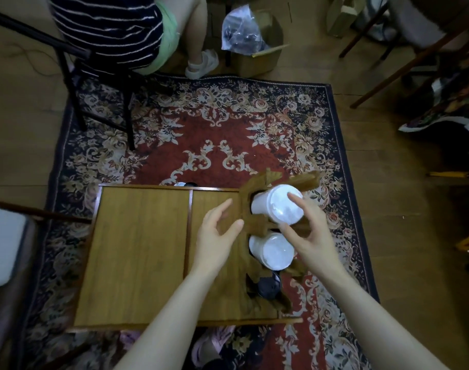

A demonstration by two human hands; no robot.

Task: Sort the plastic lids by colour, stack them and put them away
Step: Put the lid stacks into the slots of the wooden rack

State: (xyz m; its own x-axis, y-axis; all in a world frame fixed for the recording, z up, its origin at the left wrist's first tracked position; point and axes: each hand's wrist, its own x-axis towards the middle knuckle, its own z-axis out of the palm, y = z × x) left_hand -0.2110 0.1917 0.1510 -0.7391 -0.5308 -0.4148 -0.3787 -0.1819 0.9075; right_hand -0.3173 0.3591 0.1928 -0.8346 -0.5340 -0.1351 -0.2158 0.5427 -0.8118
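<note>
On the low wooden table [137, 252], right end, sits a carved wooden holder [257, 222] with three round slots in a row running away from the camera. Count: two stacks of white lids, one stack of black lids. Far white stack [278, 204] sits in the far slot and stands tallest, tilted toward the right. Middle white stack [273, 252] sits in the middle slot, lower. Black stack [268, 285] sits in the near slot, mostly sunk into it; number of lids per stack can't be read. Two small items, one white and one dark, peek over the table's far edge [185, 184], too hidden to identify. Both forearms reach in from the bottom of the view, bare, angled toward the holder. Left hand [217, 236] hovers over the table just left of the holder, palm turned right, fingers loosely spread and slightly bent, thumb tip near the holder's centre bar; holding nothing, contact with the wood can't be confirmed. Right hand [310, 233] is at the far white stack from the right side, fingers wide apart and gently curved; index fingertip lies over the top lid, thumb points left in front of the gap between the two white stacks. No closed grasp visible. Table stands on a red floral rug [214, 134]; a second person sits on a black chair [76, 76] at far left.
</note>
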